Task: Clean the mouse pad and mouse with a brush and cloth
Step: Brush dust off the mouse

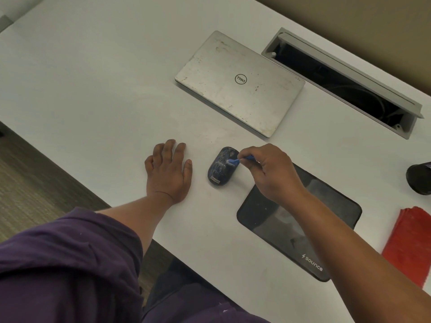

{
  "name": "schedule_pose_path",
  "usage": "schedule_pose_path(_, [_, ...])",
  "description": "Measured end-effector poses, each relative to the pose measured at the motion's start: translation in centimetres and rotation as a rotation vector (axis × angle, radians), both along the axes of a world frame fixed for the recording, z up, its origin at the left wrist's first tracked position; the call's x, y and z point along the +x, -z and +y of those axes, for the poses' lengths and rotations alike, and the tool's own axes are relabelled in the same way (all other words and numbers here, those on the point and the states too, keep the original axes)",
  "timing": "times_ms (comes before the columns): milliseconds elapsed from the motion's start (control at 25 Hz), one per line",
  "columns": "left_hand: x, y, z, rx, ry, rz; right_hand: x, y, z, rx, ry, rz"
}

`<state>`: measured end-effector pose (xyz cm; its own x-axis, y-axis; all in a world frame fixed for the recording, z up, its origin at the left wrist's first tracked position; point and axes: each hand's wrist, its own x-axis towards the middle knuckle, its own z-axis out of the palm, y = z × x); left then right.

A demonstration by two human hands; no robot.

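A dusty dark mouse (221, 167) lies on the white table (98, 89), left of the black mouse pad (263, 213). My right hand (270, 173) pinches a small blue brush (236, 160), and its bristles touch the mouse's right side. My forearm crosses over the pad and hides its middle. My left hand (169, 170) rests flat on the table, fingers straight, a little left of the mouse and apart from it. A folded red cloth (412, 245) lies at the right edge, past the pad.
A closed silver laptop (240, 82) lies beyond the mouse. Behind it is an open cable tray (342, 80) sunk into the table. A black round object (419, 179) sits at the far right edge. The table's near edge runs diagonally by my left arm.
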<state>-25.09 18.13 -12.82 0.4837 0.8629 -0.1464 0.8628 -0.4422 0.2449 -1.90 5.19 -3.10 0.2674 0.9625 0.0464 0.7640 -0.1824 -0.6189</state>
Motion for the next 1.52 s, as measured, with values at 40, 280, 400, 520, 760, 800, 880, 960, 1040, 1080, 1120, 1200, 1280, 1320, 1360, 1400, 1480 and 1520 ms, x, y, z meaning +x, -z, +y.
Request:
schedule_pose_path(40, [0.0, 0.0, 0.0, -0.001, 0.001, -0.002, 0.1, 0.1, 0.0, -0.038, 0.01, -0.024])
schedule_pose_path(280, [0.0, 0.0, 0.0, 0.001, 0.004, -0.003, 0.1, 0.2, -0.1, 0.021, 0.039, 0.027])
schedule_pose_path(400, [0.0, 0.1, 0.0, 0.001, 0.002, -0.006, 0.1, 0.2, -0.1, -0.049, 0.085, -0.031])
schedule_pose_path(520, [0.0, 0.1, 0.1, 0.002, 0.002, -0.004, -0.2, -0.2, -0.1, 0.048, 0.029, 0.047])
schedule_pose_path(760, [0.0, 0.2, 0.1, 0.0, 0.001, 0.001, -0.6, -0.7, 0.0, -0.021, 0.036, -0.024])
schedule_pose_path(800, [0.0, 0.2, 0.1, 0.0, 0.002, -0.001, -0.8, -0.7, 0.1, -0.007, 0.014, -0.009])
schedule_pose_path(880, [0.0, 0.2, 0.0, -0.001, 0.004, -0.006, -0.9, -0.5, 0.1, -0.076, 0.019, -0.023])
schedule_pose_path(960, [0.0, 0.2, 0.0, 0.001, 0.004, -0.009, -0.7, -0.4, 0.0, -0.127, 0.073, -0.044])
schedule_pose_path(1040, [0.0, 0.2, 0.1, 0.0, 0.0, -0.011, -0.7, -0.6, 0.0, -0.053, 0.073, -0.019])
schedule_pose_path(1080, [-0.1, 0.2, 0.1, -0.003, -0.001, -0.014, -0.8, -0.8, 0.0, -0.02, 0.055, 0.002])
schedule_pose_path(1120, [-0.1, 0.2, 0.0, -0.004, -0.001, -0.017, -1.0, -0.8, 0.1, -0.018, 0.039, 0.009])
schedule_pose_path(1200, [-0.1, 0.3, 0.0, -0.003, 0.003, -0.018, -1.1, -0.6, 0.1, -0.094, 0.045, -0.011])
schedule_pose_path(1280, [-0.1, 0.3, 0.1, 0.001, 0.007, -0.016, -1.1, -0.6, 0.1, -0.083, 0.09, 0.038])
schedule_pose_path(1320, [-0.1, 0.3, 0.1, 0.0, 0.006, -0.017, -1.2, -0.8, 0.0, -0.03, 0.102, 0.108])
schedule_pose_path(1360, [-0.1, 0.4, 0.1, -0.002, 0.003, -0.016, -1.4, -0.8, -0.1, 0.012, 0.094, 0.158])
schedule_pose_path(1400, [-0.1, 0.4, 0.1, -0.005, 0.0, -0.015, -1.7, -0.7, -0.2, 0.018, 0.073, 0.168])
schedule_pose_path(1480, [-0.1, 0.4, 0.0, -0.005, 0.002, -0.013, -2.1, -0.2, -0.6, -0.088, 0.021, 0.099])
schedule_pose_path(1520, [-0.1, 0.4, 0.0, -0.001, 0.005, -0.013, -2.2, 0.0, -0.8, -0.148, 0.01, 0.092])
